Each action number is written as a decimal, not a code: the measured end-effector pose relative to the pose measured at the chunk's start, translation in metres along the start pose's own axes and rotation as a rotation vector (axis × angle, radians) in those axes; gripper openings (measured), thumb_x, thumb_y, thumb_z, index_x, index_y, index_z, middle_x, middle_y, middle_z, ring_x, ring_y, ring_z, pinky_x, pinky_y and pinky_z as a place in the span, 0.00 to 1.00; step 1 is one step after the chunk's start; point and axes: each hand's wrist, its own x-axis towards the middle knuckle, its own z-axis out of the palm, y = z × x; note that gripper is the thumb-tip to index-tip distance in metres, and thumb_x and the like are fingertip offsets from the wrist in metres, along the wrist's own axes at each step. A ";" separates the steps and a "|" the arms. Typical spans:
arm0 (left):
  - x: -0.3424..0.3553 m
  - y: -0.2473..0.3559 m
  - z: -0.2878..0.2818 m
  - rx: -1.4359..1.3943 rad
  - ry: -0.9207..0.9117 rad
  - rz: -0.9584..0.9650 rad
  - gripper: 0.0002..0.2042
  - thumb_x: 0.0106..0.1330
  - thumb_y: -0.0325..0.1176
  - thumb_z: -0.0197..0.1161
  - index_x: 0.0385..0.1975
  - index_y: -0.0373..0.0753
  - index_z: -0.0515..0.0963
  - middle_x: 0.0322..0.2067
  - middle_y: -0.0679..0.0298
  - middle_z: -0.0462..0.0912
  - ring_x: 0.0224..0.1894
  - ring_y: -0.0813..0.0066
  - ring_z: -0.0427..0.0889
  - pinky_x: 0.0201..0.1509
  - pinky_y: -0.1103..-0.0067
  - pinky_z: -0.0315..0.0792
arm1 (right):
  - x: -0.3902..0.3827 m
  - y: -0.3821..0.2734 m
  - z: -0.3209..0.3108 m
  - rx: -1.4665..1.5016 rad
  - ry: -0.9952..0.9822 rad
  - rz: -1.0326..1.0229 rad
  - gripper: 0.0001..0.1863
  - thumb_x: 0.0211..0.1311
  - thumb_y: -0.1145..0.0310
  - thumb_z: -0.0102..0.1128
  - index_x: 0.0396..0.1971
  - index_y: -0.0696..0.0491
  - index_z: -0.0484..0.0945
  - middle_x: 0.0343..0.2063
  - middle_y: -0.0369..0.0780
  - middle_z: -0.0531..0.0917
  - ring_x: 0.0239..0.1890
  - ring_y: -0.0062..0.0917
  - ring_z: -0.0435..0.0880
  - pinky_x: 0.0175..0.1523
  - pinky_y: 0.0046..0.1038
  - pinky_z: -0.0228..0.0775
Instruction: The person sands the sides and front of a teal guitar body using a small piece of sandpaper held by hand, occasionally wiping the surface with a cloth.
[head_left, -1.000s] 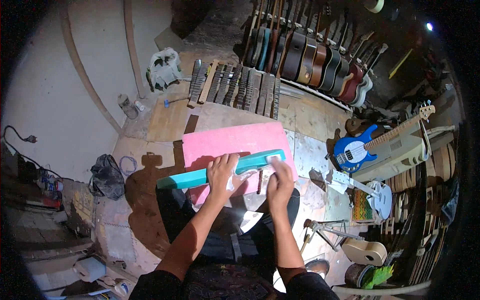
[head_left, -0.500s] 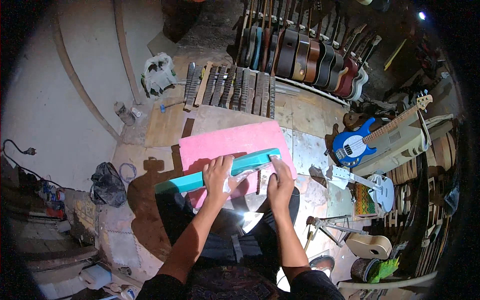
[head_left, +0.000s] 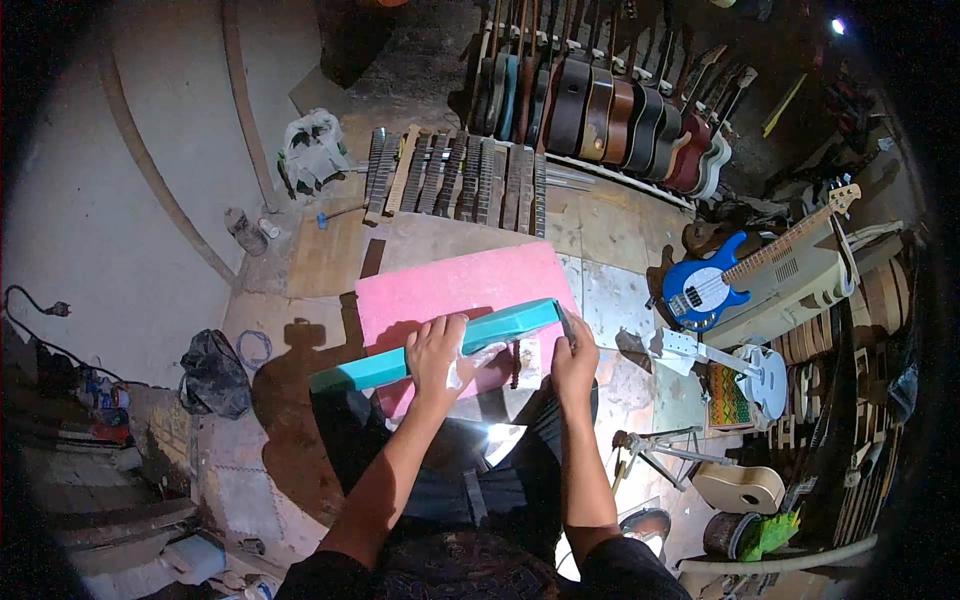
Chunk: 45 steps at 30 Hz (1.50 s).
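- Seen from above, a seated person works over their lap in a guitar workshop, both forearms coming in from the lower edge.
- A long teal bar (head_left: pixel 440 347), perhaps a straight sanding beam, lies slantwise across the lap, over the near edge of a pink board (head_left: pixel 455 290) that rests on the floor.
- The left hand (head_left: pixel 436 350) lies on the middle of the bar, fingers curled over it and pressing a crumpled white cloth (head_left: pixel 478 357) against its near side.
- The right hand (head_left: pixel 574 358) closes around something slim and dark by the bar's right end; what it is cannot be told, and how tightly the fingers meet is not clear.
- Between the two hands, a short fretted neck piece (head_left: pixel 518 362) seems to lie under the bar.
- Judged from this, the rubbing or wiping is under way, not finished: both hands are on the work and nothing is set aside.
- Around them: a row of guitar necks (head_left: pixel 455 180) on the floor, a rack of guitar bodies (head_left: pixel 600 110) beyond, and a blue electric guitar (head_left: pixel 705 285) to the right.
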 end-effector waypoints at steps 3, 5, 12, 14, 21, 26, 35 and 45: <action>-0.002 -0.006 -0.009 0.010 -0.017 -0.019 0.33 0.49 0.65 0.74 0.40 0.39 0.83 0.32 0.61 0.83 0.37 0.59 0.81 0.40 0.64 0.67 | -0.023 -0.051 0.012 -0.085 -0.051 -0.169 0.29 0.57 0.88 0.51 0.58 0.54 0.82 0.57 0.51 0.83 0.61 0.44 0.82 0.68 0.36 0.71; 0.000 -0.005 -0.009 -0.006 0.013 -0.001 0.33 0.49 0.65 0.75 0.40 0.39 0.83 0.32 0.61 0.83 0.37 0.59 0.81 0.40 0.64 0.67 | -0.023 -0.059 0.008 -0.065 -0.076 -0.166 0.28 0.57 0.87 0.51 0.58 0.56 0.82 0.56 0.51 0.83 0.61 0.44 0.82 0.67 0.36 0.71; -0.003 -0.001 -0.009 -0.001 -0.025 -0.014 0.33 0.48 0.65 0.75 0.40 0.39 0.83 0.33 0.62 0.83 0.37 0.59 0.81 0.39 0.64 0.67 | -0.018 -0.044 0.006 -0.136 -0.077 -0.081 0.30 0.56 0.85 0.54 0.59 0.49 0.82 0.57 0.50 0.79 0.57 0.44 0.84 0.61 0.36 0.77; -0.003 -0.002 -0.010 -0.004 -0.004 -0.002 0.33 0.48 0.65 0.75 0.40 0.39 0.83 0.33 0.62 0.83 0.37 0.59 0.81 0.40 0.64 0.67 | -0.026 -0.054 0.007 -0.149 -0.091 -0.205 0.32 0.54 0.89 0.52 0.60 0.51 0.82 0.56 0.50 0.81 0.59 0.43 0.83 0.63 0.35 0.74; -0.004 0.000 -0.010 -0.003 0.011 -0.001 0.32 0.48 0.64 0.75 0.38 0.39 0.82 0.32 0.61 0.83 0.37 0.59 0.81 0.38 0.64 0.67 | -0.018 -0.043 0.006 -0.176 -0.051 -0.176 0.30 0.56 0.87 0.53 0.60 0.52 0.81 0.59 0.50 0.81 0.62 0.46 0.81 0.67 0.37 0.72; -0.004 -0.001 -0.006 -0.024 0.023 0.023 0.32 0.48 0.64 0.75 0.38 0.39 0.83 0.31 0.61 0.82 0.36 0.59 0.81 0.38 0.64 0.67 | -0.007 -0.029 -0.001 -0.104 -0.045 -0.153 0.30 0.54 0.89 0.50 0.58 0.58 0.81 0.57 0.54 0.82 0.64 0.47 0.79 0.69 0.36 0.69; -0.004 0.001 -0.009 -0.013 -0.011 0.009 0.32 0.49 0.63 0.75 0.40 0.39 0.83 0.34 0.61 0.84 0.38 0.59 0.82 0.40 0.63 0.69 | -0.010 -0.033 0.005 -0.112 -0.022 -0.199 0.29 0.54 0.89 0.49 0.57 0.59 0.82 0.56 0.53 0.83 0.63 0.46 0.81 0.69 0.37 0.69; -0.005 0.002 -0.006 -0.028 0.019 0.029 0.32 0.49 0.63 0.75 0.40 0.38 0.84 0.34 0.60 0.84 0.37 0.58 0.82 0.39 0.64 0.68 | -0.003 -0.012 -0.001 -0.109 -0.057 -0.147 0.28 0.56 0.87 0.56 0.58 0.54 0.82 0.59 0.51 0.82 0.62 0.46 0.82 0.66 0.38 0.73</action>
